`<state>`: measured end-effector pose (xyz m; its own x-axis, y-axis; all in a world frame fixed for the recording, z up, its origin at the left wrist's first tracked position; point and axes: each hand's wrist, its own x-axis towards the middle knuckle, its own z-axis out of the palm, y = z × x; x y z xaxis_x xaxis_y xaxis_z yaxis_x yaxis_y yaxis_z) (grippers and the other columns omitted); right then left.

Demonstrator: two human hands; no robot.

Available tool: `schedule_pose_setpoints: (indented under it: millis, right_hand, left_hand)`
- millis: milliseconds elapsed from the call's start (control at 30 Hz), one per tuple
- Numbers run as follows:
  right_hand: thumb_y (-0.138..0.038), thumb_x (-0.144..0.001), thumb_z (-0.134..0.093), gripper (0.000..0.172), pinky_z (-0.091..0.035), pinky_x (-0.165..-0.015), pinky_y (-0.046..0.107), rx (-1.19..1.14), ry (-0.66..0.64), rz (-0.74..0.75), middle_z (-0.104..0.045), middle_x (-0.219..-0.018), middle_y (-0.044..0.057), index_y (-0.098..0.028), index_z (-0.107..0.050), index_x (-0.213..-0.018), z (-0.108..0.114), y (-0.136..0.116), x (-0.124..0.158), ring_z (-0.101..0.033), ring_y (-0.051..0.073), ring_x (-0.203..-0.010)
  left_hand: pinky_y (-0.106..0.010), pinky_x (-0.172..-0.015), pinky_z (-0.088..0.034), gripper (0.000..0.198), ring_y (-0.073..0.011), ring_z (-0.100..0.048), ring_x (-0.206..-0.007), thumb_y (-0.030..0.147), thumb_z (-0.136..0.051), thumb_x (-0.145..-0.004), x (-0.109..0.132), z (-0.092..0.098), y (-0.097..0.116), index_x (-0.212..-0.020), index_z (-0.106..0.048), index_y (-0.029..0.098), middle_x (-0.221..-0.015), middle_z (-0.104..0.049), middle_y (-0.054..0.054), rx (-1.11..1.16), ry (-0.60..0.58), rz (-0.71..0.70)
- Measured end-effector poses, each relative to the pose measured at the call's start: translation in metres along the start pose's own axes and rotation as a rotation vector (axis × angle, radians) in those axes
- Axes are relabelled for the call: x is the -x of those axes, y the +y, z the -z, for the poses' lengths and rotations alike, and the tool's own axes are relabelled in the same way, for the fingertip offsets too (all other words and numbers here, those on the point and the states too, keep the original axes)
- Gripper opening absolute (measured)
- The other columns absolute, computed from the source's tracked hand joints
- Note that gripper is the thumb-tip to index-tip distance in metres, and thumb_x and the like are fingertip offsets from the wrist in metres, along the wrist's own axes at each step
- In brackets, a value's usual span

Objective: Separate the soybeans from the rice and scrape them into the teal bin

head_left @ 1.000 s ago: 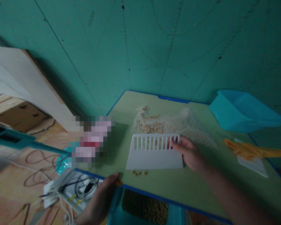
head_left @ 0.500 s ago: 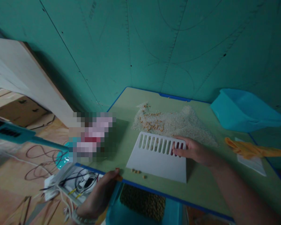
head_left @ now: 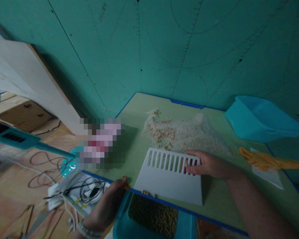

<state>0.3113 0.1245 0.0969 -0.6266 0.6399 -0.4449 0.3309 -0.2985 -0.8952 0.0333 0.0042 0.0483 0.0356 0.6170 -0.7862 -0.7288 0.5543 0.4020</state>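
With the right hand (head_left: 209,165) hooked through the slots of the white plastic scraper (head_left: 170,179) and the left hand (head_left: 106,207) curled at the bench rim (head_left: 186,103), a skewed scraper could push the loose beans (head_left: 148,193) at its lower edge past the teal bin (head_left: 121,225).

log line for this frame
right hand: holds white slotted scraper on green board | left hand: at board's blue edge | below: blue tub of brown pellets | pale grain pile
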Motion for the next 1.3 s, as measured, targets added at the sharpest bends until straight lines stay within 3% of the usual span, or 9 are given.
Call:
schedule_pose_setpoints:
  millis: [433,667,1000,1067,1233,1300]
  right_hand:
    - [-0.029,-0.065,-0.071,0.017,-0.040,-0.055,0.022,0.076,-0.090,-0.033,-0.060,-0.065,-0.004,-0.020,-0.062,-0.076,0.001,-0.003,0.003,-0.054,0.011,-0.058]
    - [-0.027,-0.064,-0.070,0.014,-0.041,-0.055,0.022,0.057,-0.074,-0.015,-0.060,-0.064,-0.003,-0.021,-0.062,-0.073,-0.001,-0.006,0.004,-0.054,0.011,-0.057]
    - [-0.027,-0.066,-0.070,0.018,-0.041,-0.058,0.024,0.078,-0.132,-0.023,-0.062,-0.070,-0.002,-0.021,-0.063,-0.081,-0.002,-0.001,0.003,-0.056,0.012,-0.062]
    - [-0.029,-0.065,-0.071,0.018,-0.040,-0.056,0.024,0.024,-0.041,0.006,-0.062,-0.068,-0.002,-0.020,-0.063,-0.079,0.000,-0.001,0.002,-0.055,0.012,-0.060]
    - [-0.032,-0.061,-0.075,0.026,-0.039,-0.055,0.025,-0.294,0.473,0.216,-0.060,-0.065,-0.004,-0.022,-0.057,-0.077,0.012,-0.005,-0.006,-0.053,0.012,-0.059]
    - [-0.030,-0.059,-0.077,0.031,-0.040,-0.056,0.025,-0.402,0.598,0.283,-0.060,-0.068,-0.005,-0.024,-0.055,-0.080,0.018,-0.007,-0.009,-0.053,0.012,-0.060]
  left_hand:
    - [-0.034,-0.076,-0.052,0.031,-0.0229,-0.067,-0.077,0.017,-0.056,-0.078,-0.004,-0.002,-0.001,-0.109,-0.059,0.015,-0.083,-0.072,-0.005,0.047,0.000,-0.053]
    - [-0.034,-0.078,-0.052,0.023,-0.0251,-0.067,-0.081,0.019,-0.060,-0.076,-0.003,-0.001,-0.002,-0.097,-0.065,0.013,-0.080,-0.073,-0.006,0.034,-0.011,-0.036]
    - [-0.034,-0.079,-0.053,0.027,-0.0238,-0.067,-0.084,0.016,-0.058,-0.076,-0.004,-0.003,-0.002,-0.103,-0.062,0.015,-0.091,-0.072,-0.006,0.030,0.015,-0.083]
    - [-0.034,-0.080,-0.052,0.030,-0.0234,-0.067,-0.085,0.016,-0.057,-0.077,-0.003,-0.004,-0.001,-0.107,-0.061,0.015,-0.091,-0.072,-0.006,0.056,0.017,-0.077]
    - [-0.031,-0.082,-0.051,0.022,-0.0212,-0.067,-0.084,0.014,-0.058,-0.076,-0.002,-0.005,0.000,-0.097,-0.065,0.016,-0.086,-0.073,-0.004,0.079,0.036,-0.052]
    - [-0.029,-0.082,-0.051,0.017,-0.0195,-0.067,-0.083,0.012,-0.058,-0.076,-0.003,-0.004,0.001,-0.090,-0.066,0.017,-0.090,-0.072,-0.002,0.078,0.055,-0.074]
